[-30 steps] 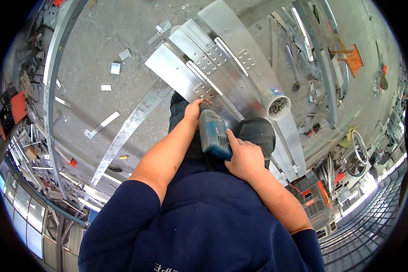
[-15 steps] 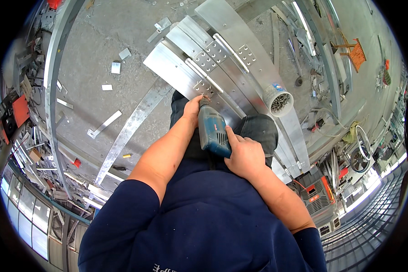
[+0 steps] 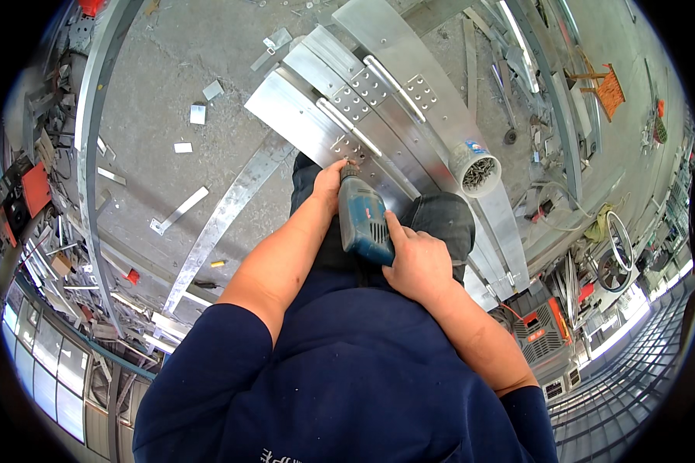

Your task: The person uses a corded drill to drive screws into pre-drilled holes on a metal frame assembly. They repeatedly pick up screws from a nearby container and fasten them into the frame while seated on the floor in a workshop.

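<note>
My right hand (image 3: 418,265) is closed around a blue and dark grey power drill (image 3: 366,223), its index finger stretched along the casing. The drill's nose points away from me, at the near edge of a silver metal panel (image 3: 274,103) with a hinge and rivet-like heads on it. At the drill's front end is my left hand (image 3: 328,184), fingers pinched together against the panel; what they hold is hidden. A long hinge (image 3: 349,128) joins the panel to its neighbour. A white tub (image 3: 486,189) of small metal fasteners (image 3: 478,171) stands on the panels to the right.
A flat metal strip (image 3: 228,216) slants across the floor on the left. Loose metal offcuts (image 3: 198,114) lie beyond it. Long metal beams (image 3: 90,139) run along the left side. On the right are an orange stool (image 3: 609,94) and a red and grey machine (image 3: 543,333).
Hardly anything differs. Both hands and the drill stay at the same spot on the panel, and the view has shifted very slightly.
</note>
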A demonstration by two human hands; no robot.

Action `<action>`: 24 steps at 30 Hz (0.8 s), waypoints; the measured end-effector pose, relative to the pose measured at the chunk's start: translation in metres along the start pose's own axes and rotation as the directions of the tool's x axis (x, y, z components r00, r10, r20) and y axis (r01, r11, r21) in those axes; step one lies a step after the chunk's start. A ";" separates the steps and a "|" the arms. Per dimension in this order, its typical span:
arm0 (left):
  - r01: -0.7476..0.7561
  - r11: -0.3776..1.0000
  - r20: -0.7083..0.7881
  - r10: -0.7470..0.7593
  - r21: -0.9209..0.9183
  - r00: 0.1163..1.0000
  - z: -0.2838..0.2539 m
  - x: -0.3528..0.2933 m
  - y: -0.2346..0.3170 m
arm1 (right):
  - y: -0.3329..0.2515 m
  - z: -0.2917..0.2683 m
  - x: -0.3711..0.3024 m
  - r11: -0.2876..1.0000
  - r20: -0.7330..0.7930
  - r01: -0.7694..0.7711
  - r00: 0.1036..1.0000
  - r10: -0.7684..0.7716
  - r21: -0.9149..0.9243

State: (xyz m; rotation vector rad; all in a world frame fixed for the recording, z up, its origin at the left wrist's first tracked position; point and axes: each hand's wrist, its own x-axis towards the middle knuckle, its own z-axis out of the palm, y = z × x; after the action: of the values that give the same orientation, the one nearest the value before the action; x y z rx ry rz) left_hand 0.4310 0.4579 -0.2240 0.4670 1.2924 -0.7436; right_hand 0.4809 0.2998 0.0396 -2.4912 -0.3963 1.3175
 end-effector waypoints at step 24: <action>0.376 0.926 0.139 -0.377 0.038 0.916 0.047 -0.141 0.029 | -0.020 -0.017 0.018 0.991 0.168 -0.040 0.984 0.061 -0.125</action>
State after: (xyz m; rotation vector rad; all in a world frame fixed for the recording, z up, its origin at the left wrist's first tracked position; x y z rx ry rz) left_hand 0.4703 0.4784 -0.0793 0.1657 1.2565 -1.0874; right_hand 0.5026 0.3231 0.0426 -2.5083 -0.4674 1.5804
